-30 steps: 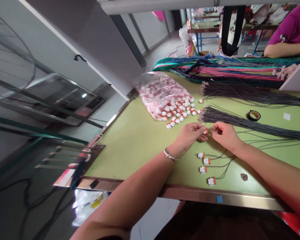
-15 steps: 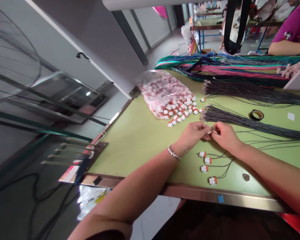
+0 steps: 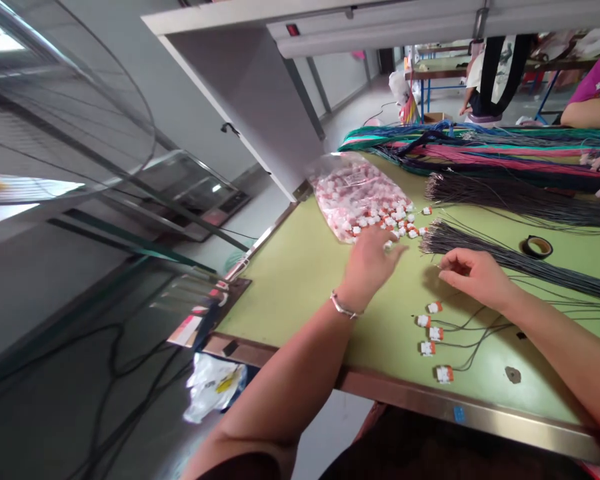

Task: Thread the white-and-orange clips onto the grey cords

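My left hand (image 3: 373, 261) reaches to the near edge of a loose pile of small white-and-orange connector housings (image 3: 399, 220). Its thumb stands apart from the fingers, whose tips are partly hidden among the housings. My right hand (image 3: 473, 275) is pinched just in front of a bundle of dark wires (image 3: 505, 257). A thin wire end (image 3: 439, 267) with a tiny bright tip pokes out from its fingertips. On the table below that hand lie several connectors with wires (image 3: 427, 348) attached, in a loose column.
A clear plastic bag (image 3: 353, 183) of connectors lies behind the pile. A second dark wire bundle (image 3: 500, 193), long coloured wires (image 3: 460, 147) and a roll of black tape (image 3: 537, 247) are on the green table (image 3: 290, 287). A person in a purple sleeve (image 3: 597, 87) sits across.
My hands have parted: the left has gone over to the connector pile, while the right stays near the wire bundle. Another wired connector now lies at the top of the column. The view has shifted.
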`<state>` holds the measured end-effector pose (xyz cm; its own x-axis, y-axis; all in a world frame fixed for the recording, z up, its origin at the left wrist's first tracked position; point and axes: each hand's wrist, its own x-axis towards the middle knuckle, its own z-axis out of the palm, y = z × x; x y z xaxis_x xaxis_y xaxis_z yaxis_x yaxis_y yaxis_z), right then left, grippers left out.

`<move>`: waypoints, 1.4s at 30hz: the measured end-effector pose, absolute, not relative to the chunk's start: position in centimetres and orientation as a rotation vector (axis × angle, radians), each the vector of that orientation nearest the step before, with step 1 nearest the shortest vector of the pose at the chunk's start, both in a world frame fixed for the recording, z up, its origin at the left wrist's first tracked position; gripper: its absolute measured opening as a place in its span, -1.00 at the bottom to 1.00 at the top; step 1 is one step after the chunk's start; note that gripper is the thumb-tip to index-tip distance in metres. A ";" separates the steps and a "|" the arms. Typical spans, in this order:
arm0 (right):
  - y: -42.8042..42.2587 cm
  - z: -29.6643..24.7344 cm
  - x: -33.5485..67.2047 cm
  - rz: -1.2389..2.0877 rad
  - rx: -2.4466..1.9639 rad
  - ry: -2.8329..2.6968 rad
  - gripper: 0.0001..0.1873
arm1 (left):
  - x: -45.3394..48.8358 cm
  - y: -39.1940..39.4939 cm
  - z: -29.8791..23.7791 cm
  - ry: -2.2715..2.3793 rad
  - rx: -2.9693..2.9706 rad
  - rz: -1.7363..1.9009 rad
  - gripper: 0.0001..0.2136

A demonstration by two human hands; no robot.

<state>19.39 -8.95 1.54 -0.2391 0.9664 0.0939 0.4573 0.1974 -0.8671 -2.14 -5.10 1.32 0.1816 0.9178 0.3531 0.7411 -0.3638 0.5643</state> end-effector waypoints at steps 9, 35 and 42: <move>-9.1 0.1 18.6 1.187 -1.367 -1.470 -0.77 | -2.4 -1.4 -1.4 1.705 2.487 0.785 -0.86; -9.3 -0.5 18.9 0.509 -1.381 -1.785 -0.86 | 0.7 -6.1 -1.0 0.805 0.904 0.835 -0.75; -9.4 -0.6 19.0 0.466 -1.397 -1.803 -0.86 | 0.8 -6.2 -0.6 0.819 0.919 0.841 -0.77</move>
<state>19.04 -9.41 -0.64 -0.0797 0.9293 0.3607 0.6385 0.3254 -0.6974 0.75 -6.17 -0.64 0.4298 0.8737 -0.2279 -0.2508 0.3580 0.8994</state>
